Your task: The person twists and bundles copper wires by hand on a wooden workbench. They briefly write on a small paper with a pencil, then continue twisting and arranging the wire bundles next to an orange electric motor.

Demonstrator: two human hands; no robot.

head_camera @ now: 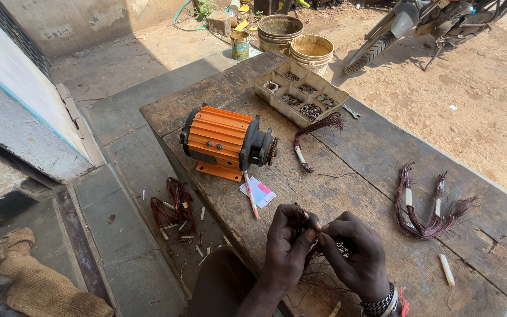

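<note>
My left hand (289, 246) and my right hand (356, 255) meet at the near edge of a worn wooden table (359, 147), both pinching a small bundle of thin copper winding wire (318, 267) between the fingertips. Loose strands trail below the hands. An orange electric motor (224, 141) lies on its side farther up the table on the left. A pen (250, 194) and a small card (257, 192) lie just in front of it. A bent coil of reddish wire (432, 220) rests to the right of my hands.
A compartment tray (300, 91) of small metal parts sits at the far end, with a wire bundle (318, 129) and a spanner (352, 111) beside it. Buckets (312, 53) and a motorcycle (418, 23) stand beyond. Wire scraps (171, 208) lie on the paved floor at left.
</note>
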